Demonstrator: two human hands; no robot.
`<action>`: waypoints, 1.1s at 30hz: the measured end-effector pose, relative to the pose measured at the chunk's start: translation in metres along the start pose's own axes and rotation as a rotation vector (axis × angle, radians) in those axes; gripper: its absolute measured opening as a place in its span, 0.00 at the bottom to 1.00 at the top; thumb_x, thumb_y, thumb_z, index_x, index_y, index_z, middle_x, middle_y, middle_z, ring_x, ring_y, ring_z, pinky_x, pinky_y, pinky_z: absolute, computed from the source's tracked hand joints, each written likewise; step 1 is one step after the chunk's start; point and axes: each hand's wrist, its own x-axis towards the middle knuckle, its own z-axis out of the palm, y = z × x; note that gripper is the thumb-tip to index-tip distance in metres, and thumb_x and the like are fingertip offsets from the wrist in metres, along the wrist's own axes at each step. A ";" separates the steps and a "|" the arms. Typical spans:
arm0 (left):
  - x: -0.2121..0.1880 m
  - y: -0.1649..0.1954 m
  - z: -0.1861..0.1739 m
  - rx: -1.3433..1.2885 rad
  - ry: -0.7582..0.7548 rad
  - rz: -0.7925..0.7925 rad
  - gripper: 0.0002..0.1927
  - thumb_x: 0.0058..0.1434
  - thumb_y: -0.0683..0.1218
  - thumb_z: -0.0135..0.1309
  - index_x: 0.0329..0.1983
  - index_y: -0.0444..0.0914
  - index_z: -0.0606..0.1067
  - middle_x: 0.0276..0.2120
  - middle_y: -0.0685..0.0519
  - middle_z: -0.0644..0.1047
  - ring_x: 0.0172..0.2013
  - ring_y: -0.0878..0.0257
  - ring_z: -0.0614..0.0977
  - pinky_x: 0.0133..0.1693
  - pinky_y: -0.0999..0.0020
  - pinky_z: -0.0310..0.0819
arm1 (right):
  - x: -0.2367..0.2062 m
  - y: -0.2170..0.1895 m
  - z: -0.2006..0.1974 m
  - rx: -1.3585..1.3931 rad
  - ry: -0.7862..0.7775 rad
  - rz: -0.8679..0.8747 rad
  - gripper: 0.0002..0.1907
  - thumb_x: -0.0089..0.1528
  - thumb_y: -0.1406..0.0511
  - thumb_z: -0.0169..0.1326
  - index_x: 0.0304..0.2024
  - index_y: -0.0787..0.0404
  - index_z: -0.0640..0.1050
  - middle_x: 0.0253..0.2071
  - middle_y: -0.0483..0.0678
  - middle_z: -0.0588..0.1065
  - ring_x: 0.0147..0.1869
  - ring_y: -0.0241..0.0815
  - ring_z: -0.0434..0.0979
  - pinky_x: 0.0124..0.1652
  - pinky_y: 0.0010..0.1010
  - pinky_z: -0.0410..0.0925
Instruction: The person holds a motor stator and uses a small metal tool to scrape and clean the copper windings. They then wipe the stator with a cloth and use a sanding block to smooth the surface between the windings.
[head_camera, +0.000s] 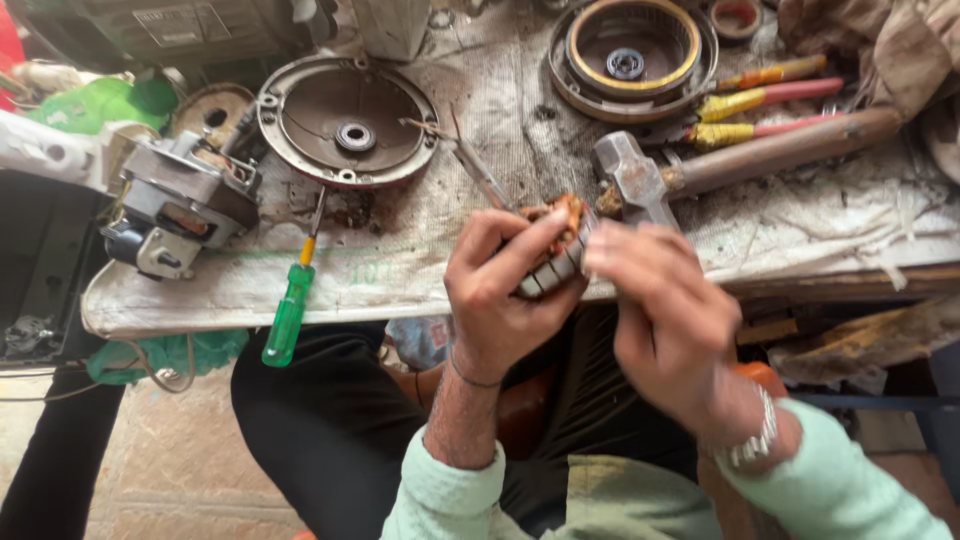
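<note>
I see my left hand (500, 290) clamped around the motor stator (555, 255), just off the workbench's (480, 110) front edge. My right hand (665, 310) (blurred, fingers bunched) touches its right side, equally near; its axis I cannot tell.

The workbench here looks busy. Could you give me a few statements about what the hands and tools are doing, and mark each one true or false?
1. Both the left hand and the right hand grip the small motor core. True.
2. The green-handled screwdriver is in the right hand. False: it lies on the bench edge, untouched.
3. The hammer lies on the bench behind the hands. True.
4. The round metal cover sits on the person's lap. False: it lies on the bench.
</note>
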 end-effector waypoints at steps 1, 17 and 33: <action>-0.001 0.000 -0.001 0.020 -0.012 0.002 0.24 0.51 0.41 0.73 0.52 0.38 0.81 0.40 0.52 0.75 0.40 0.59 0.81 0.43 0.67 0.79 | 0.004 -0.003 0.001 0.004 -0.007 0.058 0.17 0.63 0.84 0.51 0.49 0.66 0.79 0.50 0.57 0.80 0.59 0.54 0.83 0.60 0.40 0.73; 0.001 -0.002 -0.006 -0.004 -0.016 0.028 0.24 0.51 0.42 0.75 0.51 0.38 0.81 0.38 0.53 0.76 0.39 0.60 0.79 0.39 0.68 0.76 | -0.001 0.006 0.004 0.006 0.010 0.079 0.16 0.64 0.83 0.51 0.51 0.68 0.79 0.51 0.57 0.80 0.59 0.53 0.82 0.59 0.39 0.73; 0.012 0.034 -0.013 0.287 -0.143 -0.030 0.24 0.50 0.41 0.64 0.52 0.35 0.78 0.41 0.51 0.75 0.43 0.53 0.77 0.47 0.60 0.73 | -0.009 -0.011 0.000 -0.028 -0.041 -0.036 0.16 0.61 0.82 0.51 0.49 0.67 0.80 0.51 0.56 0.80 0.61 0.54 0.82 0.60 0.45 0.72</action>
